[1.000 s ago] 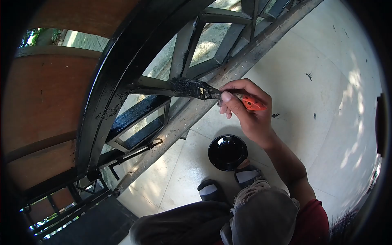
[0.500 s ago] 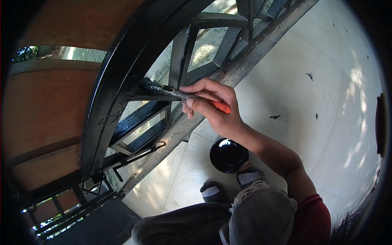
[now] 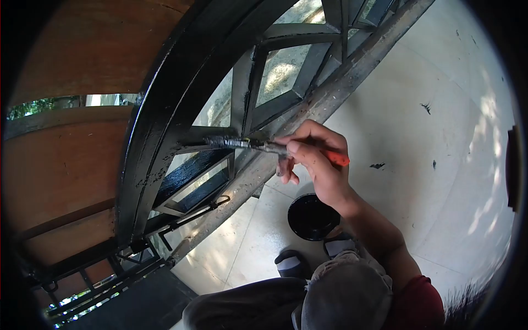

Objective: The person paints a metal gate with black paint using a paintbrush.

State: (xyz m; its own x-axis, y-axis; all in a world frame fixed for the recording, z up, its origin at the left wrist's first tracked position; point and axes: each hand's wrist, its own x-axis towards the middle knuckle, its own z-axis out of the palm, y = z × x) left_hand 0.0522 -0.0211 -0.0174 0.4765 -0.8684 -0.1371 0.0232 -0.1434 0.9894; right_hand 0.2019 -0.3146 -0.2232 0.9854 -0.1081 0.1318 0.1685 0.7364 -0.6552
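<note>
My right hand (image 3: 316, 157) is closed around a paintbrush (image 3: 264, 145) with an orange-red handle end and a dark, paint-coated ferrule. Its black bristles point left and overlap a flat bar of the black metal gate (image 3: 190, 135), close to where that bar meets the wide curved frame member. Wet-looking black paint shines on the bars just below. Dark smudges show on my fingertips. Under my forearm, a black bowl (image 3: 291, 220) with dark contents stands on the floor, right by my feet. My left hand is out of view.
Brown panels (image 3: 71, 170) fill the gate's left side. A paint-spotted grey rail (image 3: 330, 99) runs diagonally along its lower edge. A thin black latch rod (image 3: 192, 214) sits below the bars. Dark flecks (image 3: 377, 165) mark the pale tiled floor (image 3: 407, 126).
My right hand and the paintbrush have moved right and slightly down, drawing the bristles away from the curved frame along the bar. The view has shifted slightly.
</note>
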